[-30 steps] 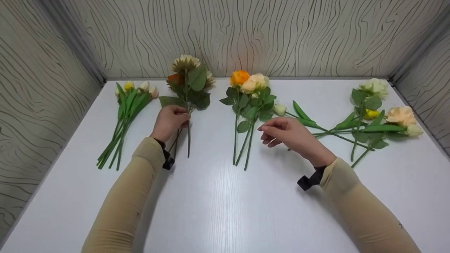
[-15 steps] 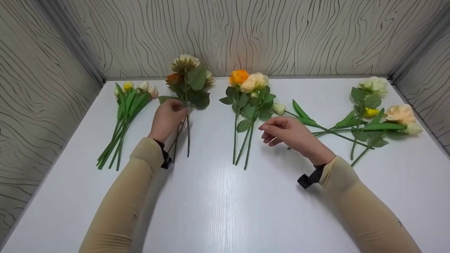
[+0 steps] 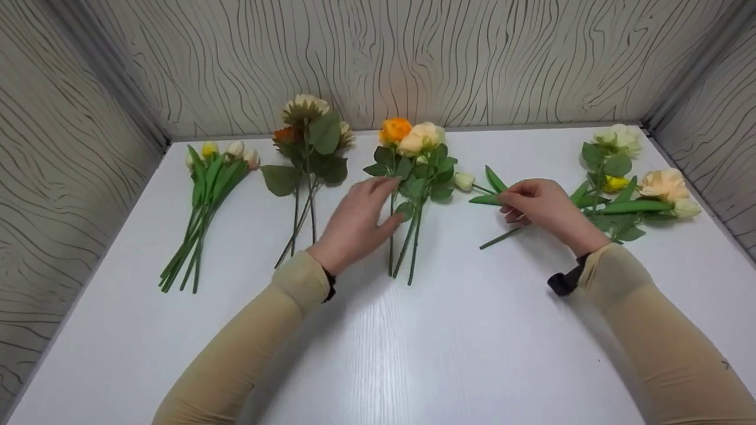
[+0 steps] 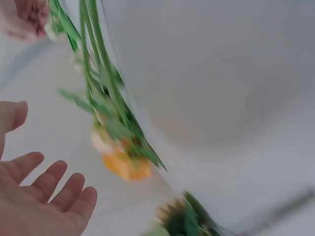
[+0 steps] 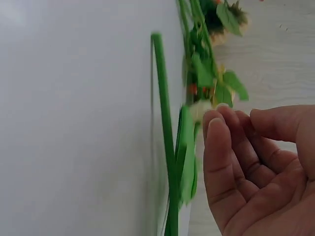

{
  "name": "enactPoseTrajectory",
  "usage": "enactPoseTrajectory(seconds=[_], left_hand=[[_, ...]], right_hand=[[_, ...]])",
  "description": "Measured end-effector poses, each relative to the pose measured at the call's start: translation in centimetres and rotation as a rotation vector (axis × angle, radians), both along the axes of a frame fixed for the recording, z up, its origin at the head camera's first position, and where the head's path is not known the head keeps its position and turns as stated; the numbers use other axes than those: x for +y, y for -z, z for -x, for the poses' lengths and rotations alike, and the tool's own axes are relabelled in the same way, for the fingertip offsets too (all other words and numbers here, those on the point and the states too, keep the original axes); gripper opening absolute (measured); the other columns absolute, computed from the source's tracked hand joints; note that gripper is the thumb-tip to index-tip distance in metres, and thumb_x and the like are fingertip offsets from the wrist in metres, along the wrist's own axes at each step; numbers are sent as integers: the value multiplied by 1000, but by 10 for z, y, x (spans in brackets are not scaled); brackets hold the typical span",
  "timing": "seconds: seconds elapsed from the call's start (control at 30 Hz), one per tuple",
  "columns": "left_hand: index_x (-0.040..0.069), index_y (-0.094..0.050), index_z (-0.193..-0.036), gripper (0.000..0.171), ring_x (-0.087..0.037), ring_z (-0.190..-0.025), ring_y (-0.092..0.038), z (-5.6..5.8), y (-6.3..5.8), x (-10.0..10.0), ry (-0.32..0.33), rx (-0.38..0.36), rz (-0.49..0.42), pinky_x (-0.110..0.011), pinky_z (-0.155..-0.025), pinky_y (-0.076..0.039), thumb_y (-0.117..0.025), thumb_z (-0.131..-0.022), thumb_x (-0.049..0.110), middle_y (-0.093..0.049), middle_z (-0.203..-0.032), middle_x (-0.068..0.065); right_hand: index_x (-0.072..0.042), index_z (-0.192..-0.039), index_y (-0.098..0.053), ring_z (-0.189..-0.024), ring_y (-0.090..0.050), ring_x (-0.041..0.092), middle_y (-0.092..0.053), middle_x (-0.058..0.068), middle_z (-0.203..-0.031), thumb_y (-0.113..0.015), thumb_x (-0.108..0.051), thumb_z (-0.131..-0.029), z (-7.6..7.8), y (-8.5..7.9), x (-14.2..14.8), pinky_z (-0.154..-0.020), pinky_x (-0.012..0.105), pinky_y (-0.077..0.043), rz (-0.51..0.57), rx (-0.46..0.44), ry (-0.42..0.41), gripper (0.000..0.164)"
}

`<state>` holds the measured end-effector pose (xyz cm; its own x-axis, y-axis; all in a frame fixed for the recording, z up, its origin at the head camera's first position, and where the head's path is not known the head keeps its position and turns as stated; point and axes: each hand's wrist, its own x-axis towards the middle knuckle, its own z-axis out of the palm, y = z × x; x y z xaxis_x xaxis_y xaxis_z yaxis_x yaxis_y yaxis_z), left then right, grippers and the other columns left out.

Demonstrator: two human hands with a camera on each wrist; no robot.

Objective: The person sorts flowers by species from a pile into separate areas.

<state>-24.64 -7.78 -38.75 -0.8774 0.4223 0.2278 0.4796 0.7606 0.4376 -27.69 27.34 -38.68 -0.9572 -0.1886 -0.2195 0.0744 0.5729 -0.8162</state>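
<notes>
My left hand [image 3: 360, 221] hovers by the middle bunch of roses [image 3: 420, 139], one orange and others cream-peach. In the left wrist view its fingers [image 4: 51, 179] are spread, with nothing held. Toward the right lies a white tulip [image 3: 464, 181] with green leaves. My right hand [image 3: 543, 206] is over this tulip's leaves and hides part of its stem. In the right wrist view its fingers are bent, the thumb near the fingertips, with no stem between them; the tulip's green leaf [image 5: 187, 152] is beside them. Whether they touch it, I cannot tell.
At the left lies a bunch of tulips [image 3: 215, 177]. Beside it are several dark-leaved flowers [image 3: 307, 141] with cream and rust-orange heads. A peach rose [image 3: 664, 186], a pale green-white rose [image 3: 617, 140] and a yellow tulip [image 3: 616, 184] lie at the right. Patterned walls [image 3: 331, 59] enclose the white table [image 3: 378, 354].
My left hand has released the dark-leaved flower stem and moved right toward the middle roses. My right hand has shifted right to the white tulip's leaves. The camera view has shifted slightly.
</notes>
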Motion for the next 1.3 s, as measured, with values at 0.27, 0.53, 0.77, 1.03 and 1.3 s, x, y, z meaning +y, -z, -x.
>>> enactPoseTrajectory(seconds=[0.27, 0.53, 0.77, 1.03, 1.3], left_hand=[[18, -24, -164, 75, -25, -150, -31, -37, 7, 88, 345, 120, 237, -38, -124, -19, -54, -104, 50, -30, -165, -9], [23, -17, -165, 78, -16, -152, -25, -61, 12, 138, 553, 191, 383, -32, -123, -16, -51, -103, 55, -24, -168, -3], [25, -21, -164, 75, -13, -150, -27, -65, 20, 147, 578, 165, 401, -28, -122, -19, -52, -103, 54, -28, -166, -1], [23, -27, -163, 70, -14, -149, -31, -58, 11, 138, 573, 143, 371, -29, -122, -18, -52, -104, 51, -35, -163, -2], [17, -54, -149, 48, -11, -137, -48, -43, -4, 112, 450, 66, 58, -23, -116, -31, -55, -107, 39, -56, -147, 2]], right_hand=[[8, -116, -63, -78, -63, 18, -68, 9, -91, -52, -38, -106, 7, -8, 100, -65, 32, -55, -314, -2, 106, 49], [4, -92, -67, -70, -61, 23, -68, 6, -75, -65, -43, -99, 0, -3, 130, -61, 37, -52, -401, -48, 118, 47], [-2, -83, -69, -67, -58, 22, -67, 4, -71, -67, -39, -96, 3, 0, 131, -59, 37, -51, -381, -87, 139, 40], [7, -101, -69, -70, -64, 18, -69, 4, -76, -63, -30, -99, 1, -3, 136, -65, 32, -58, -255, -121, 201, 38], [8, -127, -59, -76, -68, 10, -70, 0, -86, -66, -44, -100, -7, -21, 113, -74, 30, -60, -70, -16, 262, 60]])
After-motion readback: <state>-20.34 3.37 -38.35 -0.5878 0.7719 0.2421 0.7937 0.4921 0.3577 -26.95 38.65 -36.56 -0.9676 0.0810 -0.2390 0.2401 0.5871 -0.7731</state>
